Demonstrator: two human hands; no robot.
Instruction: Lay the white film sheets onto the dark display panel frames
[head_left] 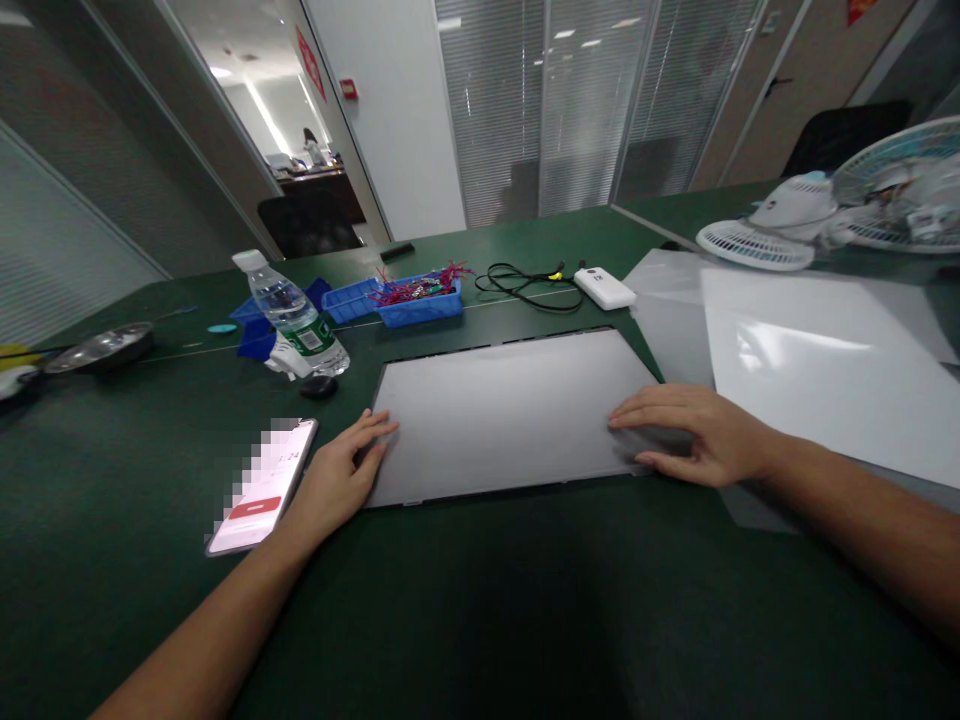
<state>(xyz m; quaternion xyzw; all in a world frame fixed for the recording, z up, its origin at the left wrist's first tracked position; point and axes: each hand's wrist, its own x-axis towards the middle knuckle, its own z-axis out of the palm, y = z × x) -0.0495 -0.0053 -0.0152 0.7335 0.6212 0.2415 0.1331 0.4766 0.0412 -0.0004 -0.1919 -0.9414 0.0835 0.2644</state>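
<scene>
A flat grey rectangular panel (510,410) lies on the dark green table (480,600) in front of me. My left hand (341,475) rests at its near left corner, fingers stretched out flat and touching the edge. At the panel's near right corner lies my right hand (694,432), fingers extended flat on the surface. Neither hand grips anything.
A phone (262,487) with a lit screen lies left of my left hand. Behind are a water bottle (296,318), blue trays (397,298) with red wire bits, a black cable (525,283), a white device (604,288). White sheets (825,360) and fans (795,225) are right.
</scene>
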